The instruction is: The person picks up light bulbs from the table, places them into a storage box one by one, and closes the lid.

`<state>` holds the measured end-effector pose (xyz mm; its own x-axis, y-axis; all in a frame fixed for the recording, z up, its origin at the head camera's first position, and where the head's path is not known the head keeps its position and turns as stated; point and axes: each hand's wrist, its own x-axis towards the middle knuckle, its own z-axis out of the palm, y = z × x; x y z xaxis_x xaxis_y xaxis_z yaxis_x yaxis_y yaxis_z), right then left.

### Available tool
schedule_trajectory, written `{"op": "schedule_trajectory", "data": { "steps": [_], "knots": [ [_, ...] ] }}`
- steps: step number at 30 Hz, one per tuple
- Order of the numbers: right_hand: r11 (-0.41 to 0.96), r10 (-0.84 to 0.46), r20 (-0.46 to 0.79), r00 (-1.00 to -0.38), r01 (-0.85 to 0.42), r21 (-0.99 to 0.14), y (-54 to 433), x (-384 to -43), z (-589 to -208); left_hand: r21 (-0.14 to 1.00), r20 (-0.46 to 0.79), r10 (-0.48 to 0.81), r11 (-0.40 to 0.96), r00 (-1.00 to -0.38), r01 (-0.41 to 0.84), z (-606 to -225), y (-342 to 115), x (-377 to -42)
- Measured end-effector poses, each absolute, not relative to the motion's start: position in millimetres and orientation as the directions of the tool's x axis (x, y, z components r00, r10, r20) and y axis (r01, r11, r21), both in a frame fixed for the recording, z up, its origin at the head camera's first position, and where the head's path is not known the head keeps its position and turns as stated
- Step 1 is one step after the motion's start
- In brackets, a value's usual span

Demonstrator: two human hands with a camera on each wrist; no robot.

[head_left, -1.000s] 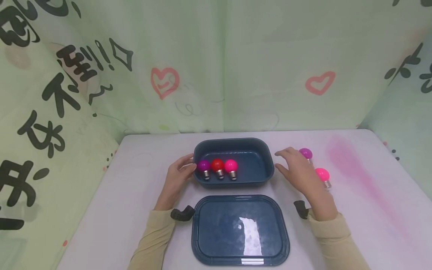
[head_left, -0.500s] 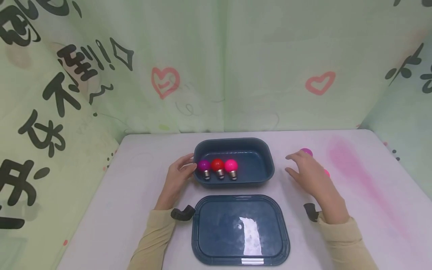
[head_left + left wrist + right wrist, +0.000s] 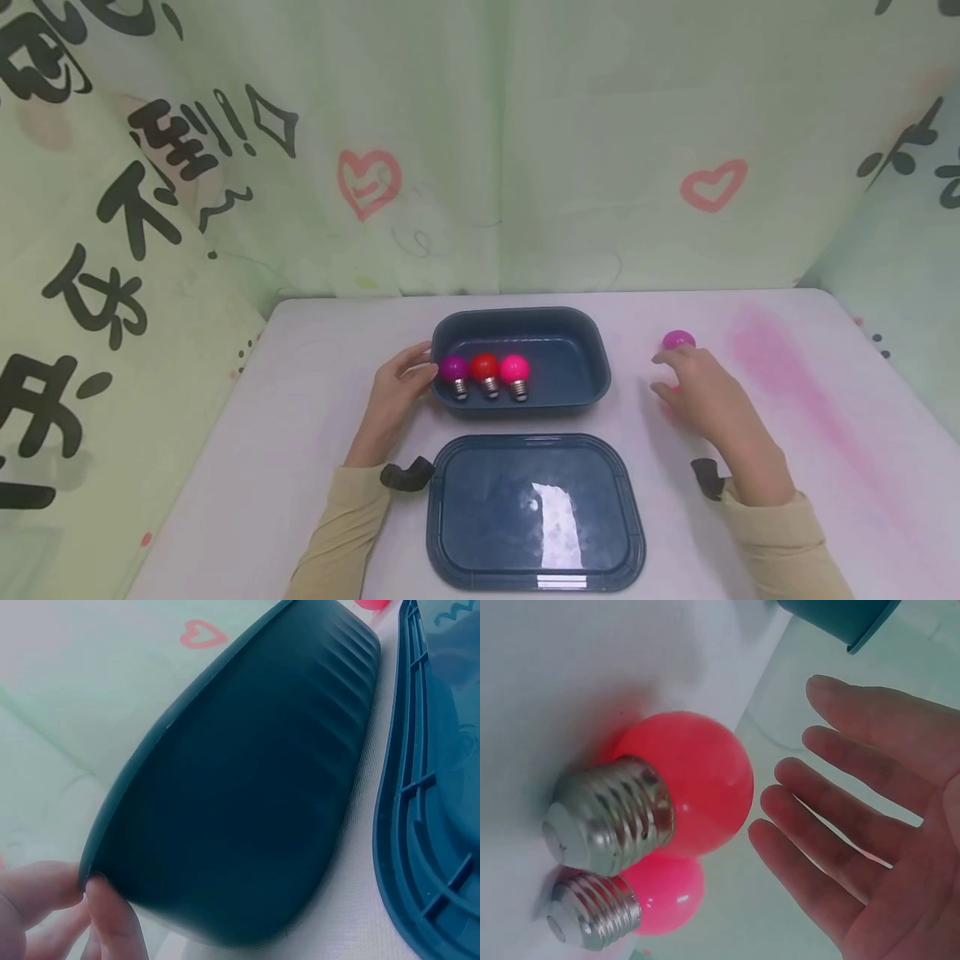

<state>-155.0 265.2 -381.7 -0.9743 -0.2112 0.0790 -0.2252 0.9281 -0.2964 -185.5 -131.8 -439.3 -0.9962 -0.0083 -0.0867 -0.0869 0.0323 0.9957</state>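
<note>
My left hand (image 3: 393, 400) grips the left rim of a dark blue plastic box (image 3: 570, 358); thumb and finger pinch that rim in the left wrist view. Three round light bulbs lie inside the box: purple (image 3: 453, 368), red (image 3: 483, 367) and pink (image 3: 514, 367), metal screw bases toward me. My right hand (image 3: 705, 396) hovers right of the box, its fingers relaxed and holding nothing. A purple bulb (image 3: 678, 339) lies just past its fingertips. Close to the fingers in the right wrist view are a red bulb (image 3: 690, 784) and a pink bulb (image 3: 667, 892), mostly hidden from the head camera.
A dark blue lid (image 3: 495, 508) lies flat on the white table (image 3: 255, 467), in front of the box. Pale green curtains (image 3: 570, 150) with drawings and black lettering hang behind the table and at both sides.
My right hand has moved away from the box, rightward and slightly nearer me, over the loose bulbs. It now covers the pink bulb that was visible earlier. My left hand stays on the box.
</note>
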Motion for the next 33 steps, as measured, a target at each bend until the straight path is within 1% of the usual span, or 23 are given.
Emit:
{"op": "schedule_trajectory", "data": {
  "steps": [10, 19, 33],
  "knots": [
    [0.935, -0.208, 0.053, -0.977, -0.215, -0.283, 269.8, -150.1, -383.5, 0.995, -0.092, -0.013, 0.023, -0.996, -0.092, -439.0, -133.8, -182.9],
    [0.944, -0.185, 0.001, -0.983, -0.178, -0.278, 271.7, -145.8, -386.4, 0.994, -0.107, 0.003, 0.011, -0.994, -0.107, -437.7, -135.0, -180.7],
    [0.944, -0.194, 0.016, -0.981, -0.191, -0.268, 275.1, -138.9, -387.3, 0.996, -0.084, 0.005, 0.018, -0.996, -0.084, -439.3, -134.8, -181.4]
  ]
}}
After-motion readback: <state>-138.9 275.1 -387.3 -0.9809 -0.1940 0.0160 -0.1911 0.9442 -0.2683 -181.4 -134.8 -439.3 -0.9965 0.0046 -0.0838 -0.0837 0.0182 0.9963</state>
